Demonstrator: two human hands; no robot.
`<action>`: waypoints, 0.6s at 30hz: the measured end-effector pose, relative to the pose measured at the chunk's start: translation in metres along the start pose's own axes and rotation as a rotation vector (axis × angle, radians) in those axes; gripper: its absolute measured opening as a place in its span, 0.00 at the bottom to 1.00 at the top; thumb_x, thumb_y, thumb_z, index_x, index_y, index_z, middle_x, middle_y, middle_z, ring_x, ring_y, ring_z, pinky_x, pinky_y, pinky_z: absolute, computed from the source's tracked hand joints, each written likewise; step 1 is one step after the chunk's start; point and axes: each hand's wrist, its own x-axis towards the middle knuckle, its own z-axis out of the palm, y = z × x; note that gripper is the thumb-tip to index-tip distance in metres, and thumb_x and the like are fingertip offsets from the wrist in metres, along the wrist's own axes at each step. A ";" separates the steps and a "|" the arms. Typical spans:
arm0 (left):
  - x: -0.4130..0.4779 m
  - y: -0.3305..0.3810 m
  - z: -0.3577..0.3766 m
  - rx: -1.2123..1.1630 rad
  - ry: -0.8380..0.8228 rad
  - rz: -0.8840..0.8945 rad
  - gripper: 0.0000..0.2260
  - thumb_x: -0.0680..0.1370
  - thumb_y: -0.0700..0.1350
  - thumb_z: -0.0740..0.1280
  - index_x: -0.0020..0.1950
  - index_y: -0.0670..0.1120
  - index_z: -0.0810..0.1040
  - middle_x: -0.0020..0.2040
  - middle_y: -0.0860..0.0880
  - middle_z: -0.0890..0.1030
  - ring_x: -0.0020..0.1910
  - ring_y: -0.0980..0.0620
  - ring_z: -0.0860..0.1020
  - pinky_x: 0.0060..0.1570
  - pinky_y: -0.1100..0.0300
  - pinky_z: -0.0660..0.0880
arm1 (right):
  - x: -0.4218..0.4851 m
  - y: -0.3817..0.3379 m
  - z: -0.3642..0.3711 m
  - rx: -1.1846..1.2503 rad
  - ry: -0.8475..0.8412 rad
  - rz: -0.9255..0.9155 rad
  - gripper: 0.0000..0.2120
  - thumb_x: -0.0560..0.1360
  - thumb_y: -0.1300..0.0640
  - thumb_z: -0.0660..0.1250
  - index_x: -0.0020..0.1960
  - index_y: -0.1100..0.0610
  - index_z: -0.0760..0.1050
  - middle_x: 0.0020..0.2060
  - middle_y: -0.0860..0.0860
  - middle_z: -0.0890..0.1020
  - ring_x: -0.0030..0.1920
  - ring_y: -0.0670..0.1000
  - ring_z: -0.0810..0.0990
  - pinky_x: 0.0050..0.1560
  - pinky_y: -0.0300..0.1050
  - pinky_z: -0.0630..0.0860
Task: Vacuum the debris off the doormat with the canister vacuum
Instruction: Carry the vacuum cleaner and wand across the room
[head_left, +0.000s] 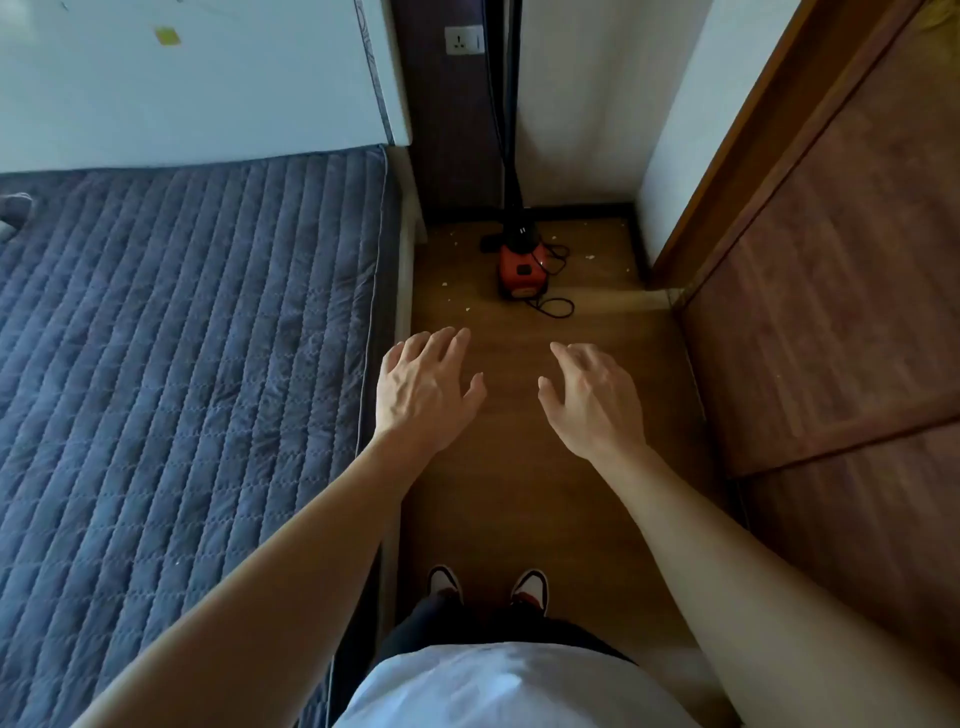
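Observation:
A small red canister vacuum (522, 273) stands on the wooden floor at the far end of a narrow aisle, its black wand (512, 130) rising upright against the wall. A black cord (556, 306) lies coiled beside it. White crumbs of debris (457, 296) are scattered on the floor around the vacuum. No doormat is in view. My left hand (423, 387) and my right hand (589, 397) are stretched out in front of me above the floor, fingers spread and holding nothing, well short of the vacuum.
A bed with a blue quilted cover (182, 364) fills the left side. A wooden door (831, 286) stands at the right. A wall socket (464, 40) sits above the vacuum. My shoes (488, 587) are on the floor (519, 493) below.

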 end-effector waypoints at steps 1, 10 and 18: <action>0.002 0.003 0.000 -0.007 -0.008 0.006 0.25 0.78 0.58 0.63 0.72 0.47 0.73 0.68 0.48 0.77 0.67 0.46 0.74 0.66 0.46 0.69 | 0.003 0.003 -0.001 0.013 0.002 0.002 0.25 0.81 0.46 0.61 0.74 0.56 0.70 0.68 0.57 0.77 0.68 0.56 0.76 0.66 0.55 0.75; 0.042 0.009 0.006 0.013 0.000 -0.009 0.25 0.78 0.58 0.62 0.72 0.48 0.73 0.69 0.49 0.77 0.68 0.46 0.73 0.67 0.47 0.69 | 0.043 0.014 -0.005 0.016 -0.023 0.017 0.24 0.82 0.46 0.60 0.75 0.56 0.69 0.68 0.56 0.77 0.69 0.56 0.75 0.67 0.54 0.74; 0.123 -0.013 0.029 -0.022 -0.031 0.006 0.25 0.78 0.59 0.62 0.72 0.48 0.72 0.68 0.49 0.76 0.67 0.46 0.73 0.66 0.47 0.68 | 0.115 0.018 0.001 -0.029 -0.063 0.072 0.25 0.82 0.45 0.59 0.76 0.55 0.67 0.70 0.55 0.75 0.71 0.55 0.73 0.69 0.53 0.72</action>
